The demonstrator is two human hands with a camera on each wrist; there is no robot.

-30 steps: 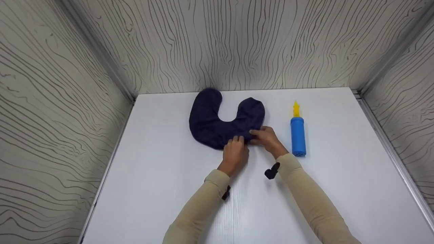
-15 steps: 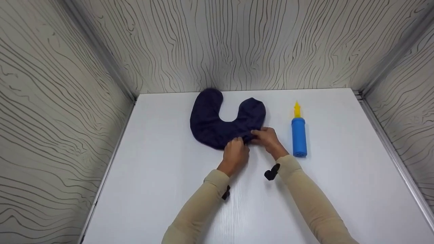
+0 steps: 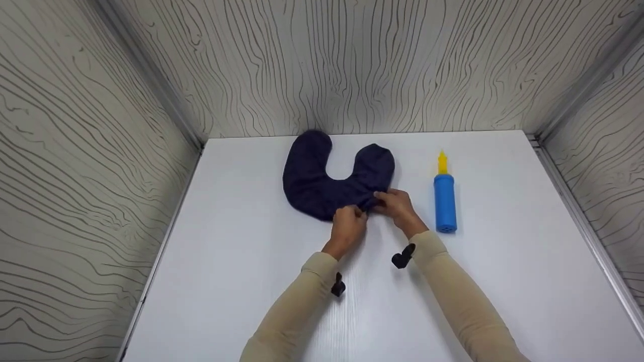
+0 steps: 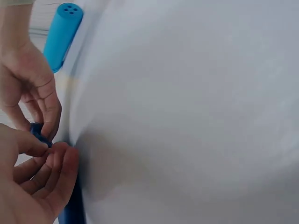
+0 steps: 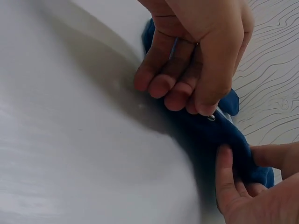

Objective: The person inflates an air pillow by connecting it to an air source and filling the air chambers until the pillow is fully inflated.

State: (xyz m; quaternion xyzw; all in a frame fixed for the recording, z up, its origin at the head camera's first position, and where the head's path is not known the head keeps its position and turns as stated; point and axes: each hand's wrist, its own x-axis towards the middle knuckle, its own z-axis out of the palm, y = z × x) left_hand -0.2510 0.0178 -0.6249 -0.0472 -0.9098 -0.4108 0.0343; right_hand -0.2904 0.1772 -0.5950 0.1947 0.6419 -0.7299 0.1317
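A navy U-shaped neck pillow (image 3: 309,186) lies flat near the back of the table, its opening facing the back wall. My left hand (image 3: 348,226) is at its front edge, thumb and fingers curled together. In the right wrist view, a small shiny metal piece like a zipper pull (image 5: 211,117) shows right at the left hand's thumb tip. My right hand (image 3: 397,205) pinches the pillow's edge just to the right, thumb on top and fingers beneath. The left wrist view shows a bunched bit of blue cloth (image 4: 39,133) between both hands' fingertips.
A blue hand pump (image 3: 445,203) with a yellow nozzle (image 3: 442,163) lies to the right of the right hand. The white table (image 3: 226,251) is bordered by wood-patterned walls (image 3: 352,65) at the back and both sides.
The left hand's fingers have curled in and drawn slightly back toward the pillow's front edge. The right hand keeps its pinch, and the pillow lies nearly as before.
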